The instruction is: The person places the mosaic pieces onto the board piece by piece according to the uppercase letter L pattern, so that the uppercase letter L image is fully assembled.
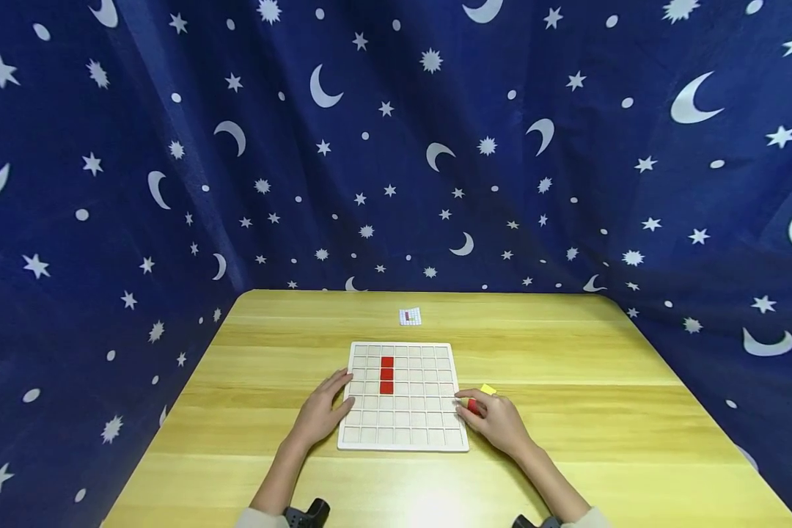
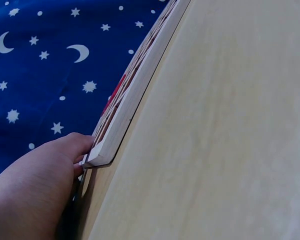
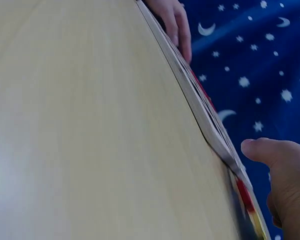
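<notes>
A white square grid board [image 1: 429, 420] lies on the wooden table, with three red square tiles [image 1: 386, 375] in a vertical row in its upper left part. My left hand [image 1: 318, 416] rests at the board's left edge, thumb and fingertips touching the rim. At the right edge is my right hand [image 1: 498, 423], its fingers relaxed over a loose red piece [image 1: 472, 405]. A yellow piece [image 1: 488, 389] lies just beyond that hand. In the right wrist view the thumb [image 3: 255, 148] stands apart from the board, and no piece shows in the grasp.
A small card [image 1: 410, 317] with a printed grid and a red bar lies behind the board. The table [image 1: 270, 330] reaches back to a dark blue curtain [image 1: 396, 147] with moons and stars, which also runs along both sides.
</notes>
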The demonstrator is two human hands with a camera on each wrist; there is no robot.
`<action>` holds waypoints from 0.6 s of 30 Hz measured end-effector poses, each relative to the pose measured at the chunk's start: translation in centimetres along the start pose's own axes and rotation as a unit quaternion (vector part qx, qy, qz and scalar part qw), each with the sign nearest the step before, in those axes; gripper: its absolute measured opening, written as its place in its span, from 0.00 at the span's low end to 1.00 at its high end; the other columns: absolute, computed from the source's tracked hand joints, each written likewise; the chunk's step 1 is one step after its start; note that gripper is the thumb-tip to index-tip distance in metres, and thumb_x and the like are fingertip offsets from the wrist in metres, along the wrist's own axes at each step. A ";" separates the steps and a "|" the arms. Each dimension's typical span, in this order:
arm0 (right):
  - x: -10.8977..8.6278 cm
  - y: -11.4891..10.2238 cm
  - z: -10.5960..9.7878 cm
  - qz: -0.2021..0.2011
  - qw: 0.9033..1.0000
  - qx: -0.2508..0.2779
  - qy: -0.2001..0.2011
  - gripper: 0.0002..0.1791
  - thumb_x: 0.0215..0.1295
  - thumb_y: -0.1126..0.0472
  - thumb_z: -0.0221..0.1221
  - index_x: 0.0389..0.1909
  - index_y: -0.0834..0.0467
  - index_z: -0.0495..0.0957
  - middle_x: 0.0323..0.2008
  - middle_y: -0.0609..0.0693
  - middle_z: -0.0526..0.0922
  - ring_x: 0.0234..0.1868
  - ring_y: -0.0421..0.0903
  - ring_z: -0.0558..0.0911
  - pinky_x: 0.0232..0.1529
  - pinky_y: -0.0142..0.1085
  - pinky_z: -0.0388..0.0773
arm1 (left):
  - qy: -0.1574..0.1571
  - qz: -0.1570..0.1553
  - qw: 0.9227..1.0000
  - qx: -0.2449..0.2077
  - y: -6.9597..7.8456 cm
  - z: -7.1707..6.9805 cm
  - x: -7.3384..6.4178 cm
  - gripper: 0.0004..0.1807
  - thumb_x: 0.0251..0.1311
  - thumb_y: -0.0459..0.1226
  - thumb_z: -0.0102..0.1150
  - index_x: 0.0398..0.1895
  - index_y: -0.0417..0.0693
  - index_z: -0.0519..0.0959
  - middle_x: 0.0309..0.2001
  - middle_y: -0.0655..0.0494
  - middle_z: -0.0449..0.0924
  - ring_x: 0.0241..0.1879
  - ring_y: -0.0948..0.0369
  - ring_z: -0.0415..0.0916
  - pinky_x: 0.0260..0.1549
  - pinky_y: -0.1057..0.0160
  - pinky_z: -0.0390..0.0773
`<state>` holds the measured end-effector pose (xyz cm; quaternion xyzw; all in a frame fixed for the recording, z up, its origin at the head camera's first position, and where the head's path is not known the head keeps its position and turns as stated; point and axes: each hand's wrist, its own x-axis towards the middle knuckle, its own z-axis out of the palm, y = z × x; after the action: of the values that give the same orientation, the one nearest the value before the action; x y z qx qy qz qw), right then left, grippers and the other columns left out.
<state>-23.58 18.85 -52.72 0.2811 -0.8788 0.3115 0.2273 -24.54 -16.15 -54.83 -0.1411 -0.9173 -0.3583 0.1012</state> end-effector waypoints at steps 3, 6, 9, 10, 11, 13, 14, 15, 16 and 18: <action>-0.4 0.6 -0.9 0.015 1.000 -0.019 -0.005 0.15 0.49 0.59 0.69 0.39 0.55 0.82 0.10 0.32 0.52 0.14 0.26 0.47 0.13 0.23 0.47 | -0.001 -0.003 1.000 0.004 -0.2 -0.1 0.1 0.26 0.60 0.44 0.58 0.61 0.46 0.70 0.65 0.51 0.63 0.64 0.49 0.58 0.59 0.46 0.61; -0.6 1.0 -1.5 0.029 0.999 -0.031 -0.020 0.17 0.49 0.57 0.69 0.42 0.56 0.82 0.10 0.33 0.52 0.13 0.28 0.47 0.14 0.23 0.47 | -0.001 -0.003 1.000 0.007 -0.3 -0.1 0.1 0.26 0.60 0.44 0.58 0.61 0.46 0.71 0.65 0.51 0.63 0.64 0.49 0.58 0.59 0.47 0.61; -0.7 1.3 -1.9 0.047 0.998 -0.038 -0.035 0.18 0.49 0.54 0.69 0.43 0.55 0.82 0.10 0.33 0.52 0.13 0.28 0.47 0.14 0.24 0.47 | 0.000 -0.003 1.000 0.003 -0.3 -0.1 0.1 0.26 0.60 0.43 0.58 0.61 0.45 0.71 0.65 0.51 0.63 0.64 0.48 0.58 0.59 0.46 0.60; -0.7 1.4 -2.0 0.051 0.997 -0.042 -0.040 0.19 0.49 0.53 0.68 0.43 0.55 0.82 0.10 0.33 0.52 0.13 0.29 0.47 0.14 0.24 0.47 | 0.000 -0.002 1.000 0.003 -0.3 0.0 0.0 0.26 0.60 0.43 0.58 0.61 0.45 0.71 0.65 0.51 0.63 0.64 0.48 0.58 0.59 0.46 0.60; -0.8 1.5 -2.1 0.058 0.996 -0.048 -0.045 0.19 0.49 0.52 0.68 0.43 0.55 0.82 0.10 0.33 0.52 0.14 0.29 0.47 0.14 0.24 0.47 | 0.000 -0.002 1.000 0.003 -0.2 0.0 0.0 0.26 0.60 0.43 0.58 0.60 0.45 0.71 0.65 0.51 0.63 0.64 0.48 0.58 0.59 0.46 0.60; -0.9 1.7 -2.2 0.071 0.994 -0.059 -0.055 0.19 0.49 0.50 0.68 0.42 0.54 0.82 0.10 0.34 0.51 0.14 0.30 0.47 0.14 0.25 0.47 | 0.000 -0.002 1.000 0.002 -0.2 0.0 0.0 0.26 0.60 0.43 0.58 0.60 0.45 0.71 0.65 0.51 0.64 0.64 0.48 0.58 0.59 0.46 0.60; -1.0 1.8 -2.2 0.078 0.993 -0.065 -0.060 0.19 0.49 0.49 0.68 0.42 0.53 0.83 0.10 0.34 0.52 0.14 0.30 0.46 0.14 0.25 0.46 | 0.001 -0.001 1.000 0.002 -0.2 0.0 0.0 0.26 0.60 0.43 0.58 0.60 0.45 0.71 0.65 0.51 0.64 0.64 0.48 0.58 0.59 0.46 0.60; -1.1 1.9 -2.2 0.084 0.992 -0.072 -0.064 0.19 0.50 0.48 0.67 0.41 0.53 0.83 0.11 0.35 0.52 0.14 0.30 0.46 0.15 0.26 0.46 | 0.000 -0.001 1.000 0.003 -0.1 0.0 0.0 0.26 0.60 0.44 0.58 0.60 0.45 0.71 0.65 0.51 0.64 0.64 0.48 0.58 0.59 0.46 0.60; -1.1 2.0 -2.3 0.090 0.991 -0.078 -0.067 0.18 0.50 0.48 0.67 0.40 0.52 0.83 0.11 0.35 0.52 0.14 0.31 0.47 0.15 0.26 0.46 | 0.000 -0.001 1.000 0.004 -0.1 0.0 0.0 0.26 0.60 0.44 0.58 0.60 0.45 0.71 0.65 0.50 0.64 0.64 0.48 0.58 0.59 0.46 0.60; -1.2 2.1 -2.3 0.101 0.989 -0.083 -0.070 0.17 0.50 0.47 0.67 0.39 0.52 0.83 0.11 0.36 0.53 0.14 0.31 0.47 0.15 0.27 0.46 | 0.000 0.000 1.000 0.003 -0.1 0.1 0.0 0.26 0.60 0.43 0.58 0.61 0.45 0.71 0.65 0.50 0.64 0.64 0.48 0.58 0.59 0.46 0.61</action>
<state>-23.50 22.20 -52.63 0.1923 -0.9391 0.2387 0.1555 -24.58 -16.17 -54.94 -0.1408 -0.9185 -0.3552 0.1021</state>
